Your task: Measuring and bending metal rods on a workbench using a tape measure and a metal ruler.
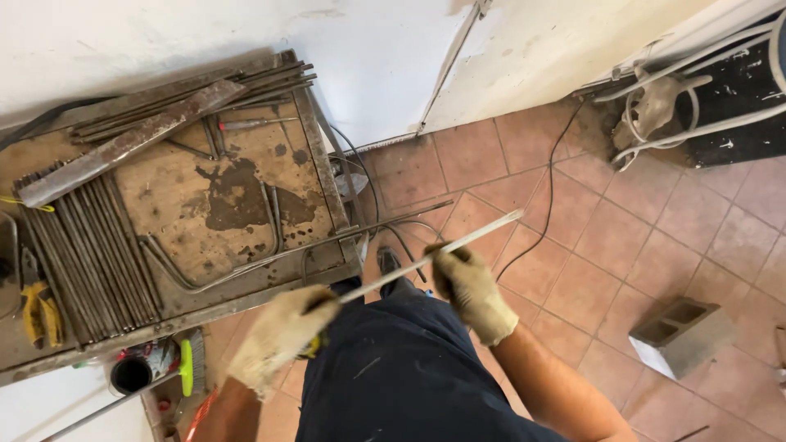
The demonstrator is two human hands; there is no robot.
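Your left glove (277,336) swallows the near end of the thin rod (434,255); the counter (319,155) runs off the left edge.

Rods (90,245) on workbench (237,180)

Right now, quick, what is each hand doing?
Left hand: closed around the near end of the rod.
Right hand: closed on the same rod, farther along.
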